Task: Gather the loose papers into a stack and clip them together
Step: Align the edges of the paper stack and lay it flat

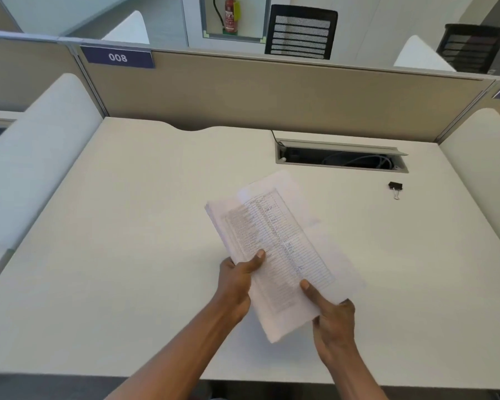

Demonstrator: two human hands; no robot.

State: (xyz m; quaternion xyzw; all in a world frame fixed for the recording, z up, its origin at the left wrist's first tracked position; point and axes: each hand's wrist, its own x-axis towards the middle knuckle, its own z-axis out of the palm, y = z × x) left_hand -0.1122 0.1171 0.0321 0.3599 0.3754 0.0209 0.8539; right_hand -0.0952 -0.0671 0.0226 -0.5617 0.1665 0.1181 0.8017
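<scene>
Papers gathered in both hands, clip not yet fetched.

The papers [280, 255] are held above the desk [127, 226], long axis running from near right to far left, sheets still fanned; the left hand [237, 280] and right hand [331, 316] each pinch the near end, so squaring likely comes next, then reaching the binder clip [395, 188] lying well apart, far right.

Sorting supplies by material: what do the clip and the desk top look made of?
Binder clip: black painted metal body with bare wire handles, judging by the silvery loop. Desk: smooth matte off-white top, probably laminate; uniform, grainless surface, core hidden.
</scene>
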